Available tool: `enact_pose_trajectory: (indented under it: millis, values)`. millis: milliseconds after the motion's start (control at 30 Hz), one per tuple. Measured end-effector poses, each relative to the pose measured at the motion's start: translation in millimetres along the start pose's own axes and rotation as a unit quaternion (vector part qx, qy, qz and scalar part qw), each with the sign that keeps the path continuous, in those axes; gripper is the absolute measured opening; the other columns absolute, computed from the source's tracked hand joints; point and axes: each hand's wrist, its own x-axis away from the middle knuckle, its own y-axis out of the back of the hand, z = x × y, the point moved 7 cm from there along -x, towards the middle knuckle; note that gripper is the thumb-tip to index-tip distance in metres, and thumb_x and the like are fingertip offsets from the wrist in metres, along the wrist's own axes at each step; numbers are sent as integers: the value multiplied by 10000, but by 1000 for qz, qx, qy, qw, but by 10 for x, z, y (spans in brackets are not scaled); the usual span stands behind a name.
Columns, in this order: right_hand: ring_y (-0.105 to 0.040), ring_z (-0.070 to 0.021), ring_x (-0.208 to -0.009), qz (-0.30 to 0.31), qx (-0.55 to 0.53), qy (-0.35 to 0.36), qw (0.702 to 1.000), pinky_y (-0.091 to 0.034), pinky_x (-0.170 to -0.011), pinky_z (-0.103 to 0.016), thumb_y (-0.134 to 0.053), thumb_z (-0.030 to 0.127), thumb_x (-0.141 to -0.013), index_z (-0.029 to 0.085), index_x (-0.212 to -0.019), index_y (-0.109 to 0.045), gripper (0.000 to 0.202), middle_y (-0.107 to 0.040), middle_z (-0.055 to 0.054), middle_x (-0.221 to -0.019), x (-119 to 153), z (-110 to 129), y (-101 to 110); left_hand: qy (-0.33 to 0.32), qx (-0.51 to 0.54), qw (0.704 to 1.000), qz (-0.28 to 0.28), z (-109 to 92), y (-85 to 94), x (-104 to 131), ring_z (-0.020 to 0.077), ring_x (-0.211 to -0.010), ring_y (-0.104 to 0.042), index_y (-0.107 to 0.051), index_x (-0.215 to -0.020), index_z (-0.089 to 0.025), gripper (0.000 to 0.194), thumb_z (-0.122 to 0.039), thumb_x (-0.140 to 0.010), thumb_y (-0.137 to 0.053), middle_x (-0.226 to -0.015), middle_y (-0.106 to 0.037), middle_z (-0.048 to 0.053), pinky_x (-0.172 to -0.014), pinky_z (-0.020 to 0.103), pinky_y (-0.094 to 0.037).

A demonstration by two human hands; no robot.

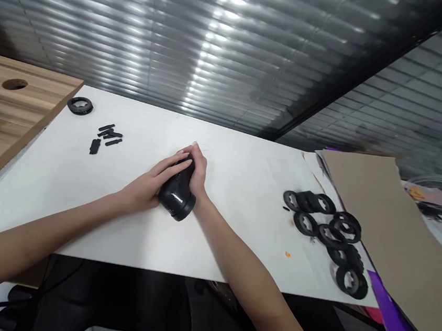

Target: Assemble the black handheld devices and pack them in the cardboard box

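Observation:
Both hands are closed around a black rounded handheld device (174, 192) with white lettering on its side, above the middle of the white table. My left hand (150, 185) holds it from the left, its fingers laid across the upper part. On the other side, my right hand (198, 171) is wrapped round the far, narrower end. A round, cap-like end of the device points toward me. Its far end is mostly hidden by my fingers, so the exact kind of device is unclear.
Several small black strips (109, 134) and one black ring (80, 105) lie at the table's left. Several black rings (328, 232) are heaped at the right, beside brown cardboard (381, 219). A wooden board (30, 103) adjoins the left side; metal blinds (171, 39) stand behind.

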Motion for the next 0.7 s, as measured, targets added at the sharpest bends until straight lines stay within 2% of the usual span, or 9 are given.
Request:
enact_pose_trajectory:
  millis: [100,200,300,400,500,600,700]
  values:
    - [-558,-152,-686,2,13,33,999,-532,-704,-312,-819,664,-819,233,-632,-638,503,-623,-8,-698,31,67,10,-8,-14,1000,25,-33,-54,22,373,-1742,-302,-285,-1813,-475,965,-79,-1024,-676,-1859,-348,75,-1403,680,-340]
    - [-545,-155,-671,7,23,34,999,-515,-680,-322,-829,637,-796,234,-598,-627,492,-610,-10,-685,47,110,5,-29,-42,998,41,-95,-94,25,404,-1754,-254,-250,-1832,-424,1020,-67,-999,-717,-1876,-292,128,-1396,682,-347]
    - [-539,-153,-628,-6,28,27,999,-513,-652,-328,-807,645,-799,233,-566,-616,511,-592,-12,-644,47,139,37,-43,-48,997,39,-147,-98,20,423,-1746,-269,-258,-1830,-406,1036,-94,-988,-774,-1858,-315,166,-1374,684,-388]
    - [-520,-143,-570,-36,21,11,999,-512,-627,-330,-790,655,-804,234,-532,-604,534,-553,-3,-580,27,118,111,-52,-34,997,34,-184,-81,11,422,-1720,-342,-378,-1778,-405,961,-147,-974,-839,-1818,-386,178,-1343,677,-443]
    - [-534,-144,-563,-46,26,11,999,-520,-627,-333,-791,671,-805,234,-526,-623,545,-559,-5,-570,-7,92,139,-32,-22,999,30,-169,-58,-10,422,-1703,-380,-552,-1653,-367,774,-182,-967,-858,-1792,-429,183,-1325,674,-464]
    - [-558,-155,-579,-62,22,10,998,-531,-635,-334,-740,735,-858,237,-534,-619,606,-568,-13,-570,-39,64,148,17,18,1000,11,-144,-11,-63,417,-1662,-455,-698,-1470,-314,580,-203,-933,-885,-1742,-505,190,-1309,650,-476]
    - [-597,-167,-621,-89,1,16,996,-546,-660,-334,-694,801,-902,240,-571,-619,656,-601,-22,-605,-59,48,179,92,97,991,-32,-132,71,-134,421,-1605,-530,-771,-1286,-269,529,-237,-807,-992,-1678,-579,204,-1303,611,-472]
